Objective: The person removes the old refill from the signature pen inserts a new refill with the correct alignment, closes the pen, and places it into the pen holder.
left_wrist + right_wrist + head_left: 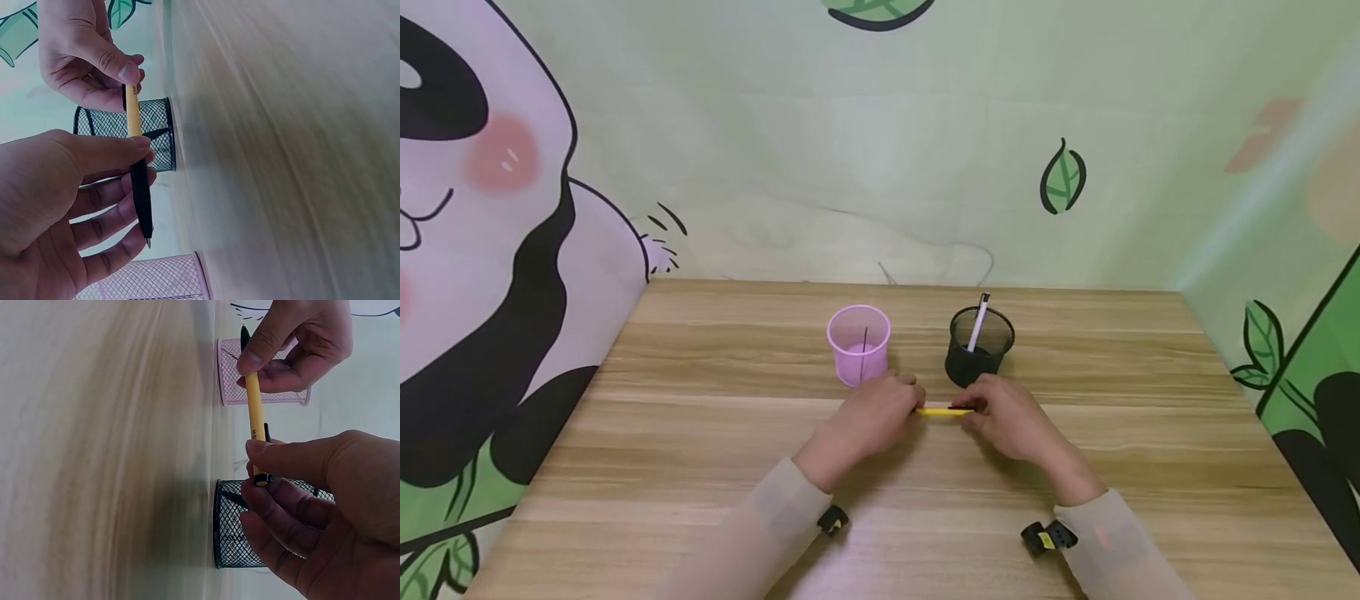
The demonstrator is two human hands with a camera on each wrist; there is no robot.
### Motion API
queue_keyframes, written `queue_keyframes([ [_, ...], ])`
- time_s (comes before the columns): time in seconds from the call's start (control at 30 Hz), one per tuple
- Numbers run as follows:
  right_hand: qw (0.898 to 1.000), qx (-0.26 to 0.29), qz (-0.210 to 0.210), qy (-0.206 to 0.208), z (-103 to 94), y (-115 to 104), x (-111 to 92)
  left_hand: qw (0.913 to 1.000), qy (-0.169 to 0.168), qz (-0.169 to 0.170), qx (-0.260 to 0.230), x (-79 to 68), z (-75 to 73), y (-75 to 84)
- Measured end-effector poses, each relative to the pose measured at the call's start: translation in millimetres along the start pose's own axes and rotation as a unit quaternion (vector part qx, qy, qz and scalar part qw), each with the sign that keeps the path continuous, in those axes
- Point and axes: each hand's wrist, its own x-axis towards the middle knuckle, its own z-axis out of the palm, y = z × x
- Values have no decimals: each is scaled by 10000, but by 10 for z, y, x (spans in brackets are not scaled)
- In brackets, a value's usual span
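A yellow ballpoint pen (936, 412) with a black grip section is held between both hands, in front of two mesh cups. My left hand (871, 414) pinches it with thumb and fingers near where the yellow barrel meets the black grip; the bare metal tip shows beyond the fingers in the left wrist view. At the other end, my right hand (1011, 418) pinches the barrel beside its black clip (267, 432), and the black end cap (264, 479) shows below the thumb. The pen lies roughly level across the gap between the hands.
A pink mesh cup (859, 367) stands behind the left hand, with a thin dark line showing in it. Behind the right hand is a black mesh cup (970, 367) holding a white pen (977, 323) with a black end. A printed backdrop (760, 150) rises behind the wooden table (700, 467).
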Motion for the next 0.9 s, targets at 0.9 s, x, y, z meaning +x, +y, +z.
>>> queue_keyframes([
  [0.9, 9997, 218, -68, 71, -172, -126, -48, 9993, 188, 186, -250, 19, -132, 97],
])
